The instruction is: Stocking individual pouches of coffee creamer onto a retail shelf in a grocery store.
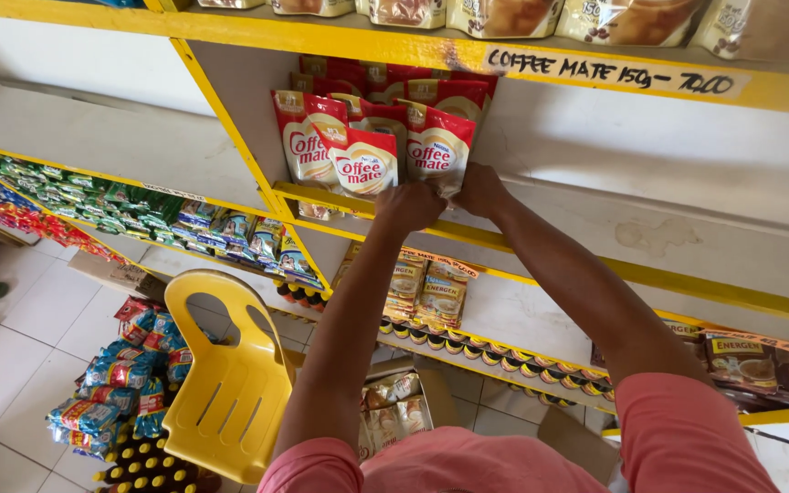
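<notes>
Glossy red-and-white pouches (364, 160) stand just above both hands; left hand (408, 203) and right hand (478, 189) are curled, each pinching a pouch's bottom edge

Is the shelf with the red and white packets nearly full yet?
Partly. Several red and white pouches already stand in rows at the left of the yellow-edged shelf. Both the left hand and the right hand are at the front pouches, setting them straight. The shelf to their right is bare, and an open box below holds more packets.
</notes>
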